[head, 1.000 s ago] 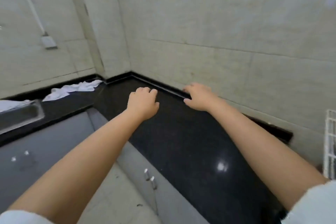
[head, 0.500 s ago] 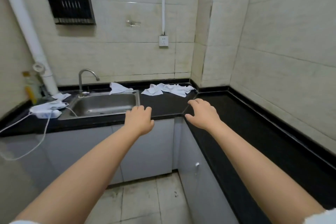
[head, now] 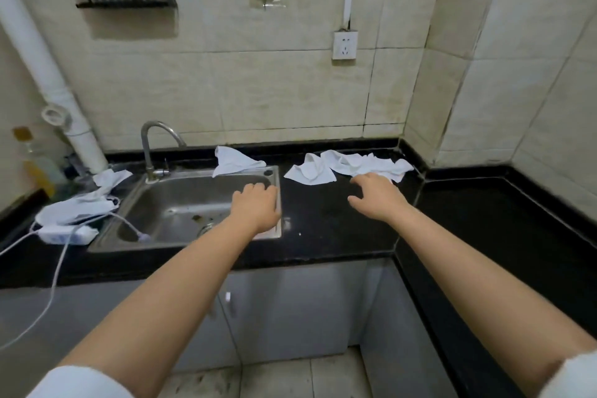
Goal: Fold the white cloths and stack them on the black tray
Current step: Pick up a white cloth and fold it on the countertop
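Observation:
Several crumpled white cloths lie on the black counter [head: 323, 236]. One small cloth [head: 310, 170] and a longer bunched cloth [head: 365, 163] sit near the back wall on the right. Another cloth [head: 234, 163] hangs over the back rim of the sink, and one more cloth [head: 109, 178] lies left of the tap. My right hand [head: 379, 199] reaches out with spread fingers just in front of the bunched cloth and holds nothing. My left hand [head: 256, 207] hovers with relaxed fingers over the sink's right rim. No black tray is in view.
A steel sink [head: 161, 242] with a curved tap [head: 153, 145] fills the counter's left half. A white power strip [head: 64, 234] with cables lies at its left, beside bottles [head: 35, 168] and a white pipe [head: 51, 74]. The counter turns a corner at right.
The view has swung left from the corner counter to the sink. Both hands have moved forward over the counter, the right one now close to the bunched cloths.

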Tool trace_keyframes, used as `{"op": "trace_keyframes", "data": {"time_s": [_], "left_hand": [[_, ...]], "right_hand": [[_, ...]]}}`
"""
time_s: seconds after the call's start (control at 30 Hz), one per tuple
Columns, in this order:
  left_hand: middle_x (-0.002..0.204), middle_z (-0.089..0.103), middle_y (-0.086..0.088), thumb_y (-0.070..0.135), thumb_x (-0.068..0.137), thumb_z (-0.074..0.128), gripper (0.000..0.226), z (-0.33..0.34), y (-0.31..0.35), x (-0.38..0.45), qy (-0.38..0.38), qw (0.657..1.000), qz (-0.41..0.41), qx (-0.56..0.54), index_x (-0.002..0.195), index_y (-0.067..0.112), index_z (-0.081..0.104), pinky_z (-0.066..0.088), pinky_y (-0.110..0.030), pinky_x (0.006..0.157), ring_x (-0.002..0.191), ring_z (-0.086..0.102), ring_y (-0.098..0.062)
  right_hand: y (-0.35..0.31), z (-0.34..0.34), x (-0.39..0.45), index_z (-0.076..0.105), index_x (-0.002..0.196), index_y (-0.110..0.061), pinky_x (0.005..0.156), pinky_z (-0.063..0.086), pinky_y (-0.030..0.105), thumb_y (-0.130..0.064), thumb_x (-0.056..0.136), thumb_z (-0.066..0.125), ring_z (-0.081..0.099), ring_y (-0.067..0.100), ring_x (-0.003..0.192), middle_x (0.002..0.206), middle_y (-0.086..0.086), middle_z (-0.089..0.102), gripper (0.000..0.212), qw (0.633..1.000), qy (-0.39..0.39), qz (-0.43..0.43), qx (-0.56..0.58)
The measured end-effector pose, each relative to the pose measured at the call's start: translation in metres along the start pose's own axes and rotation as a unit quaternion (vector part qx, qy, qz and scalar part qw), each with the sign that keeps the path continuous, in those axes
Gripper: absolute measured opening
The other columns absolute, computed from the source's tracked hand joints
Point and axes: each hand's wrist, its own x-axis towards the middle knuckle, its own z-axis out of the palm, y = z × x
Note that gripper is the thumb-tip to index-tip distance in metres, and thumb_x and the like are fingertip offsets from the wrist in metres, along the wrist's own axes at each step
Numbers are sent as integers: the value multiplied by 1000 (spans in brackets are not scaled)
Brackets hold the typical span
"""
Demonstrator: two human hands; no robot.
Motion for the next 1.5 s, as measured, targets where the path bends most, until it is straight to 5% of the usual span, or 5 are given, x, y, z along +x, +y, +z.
{"op": "trace_keyframes", "data": {"time_s": [0.4,0.83,1.03,1.23,1.5], "left_hand": [[131,49,-14,23,92,43,36,55,-65,289,-43,995,69,-53,124,7,46,40,-41,97,121,45,-32],[127,52,-12,22,93,43,35,113,-76,386,-111,990,-5,-87,125,9,46,43,-43,98,117,47,-31],[142,40,-12,25,96,44,52,127,-41,408,-116,981,3,-153,143,11,28,38,-39,103,130,38,-28],[150,33,-6,32,94,49,54,135,34,402,-125,960,183,-170,143,17,33,30,-35,114,138,32,-23],[110,64,-14,13,96,38,27,120,93,329,-135,892,382,-202,107,2,60,42,-33,82,98,56,-25]], "right_hand": [[13,115,267,47,128,-4,101,40,35,-19,90,52,48,29,123,134,16,51,42,975,-127,140,119],[34,215,425,53,118,0,96,40,33,-13,90,44,51,29,114,118,12,54,32,920,-173,234,263],[50,192,396,63,95,12,84,45,34,-7,89,47,59,35,101,104,24,65,26,959,-85,124,242],[83,136,316,66,90,1,61,35,8,5,81,52,49,11,69,85,5,57,17,973,-103,30,204],[125,82,168,55,90,-14,60,39,3,1,84,55,51,14,68,74,-6,53,16,956,10,207,207]]}}
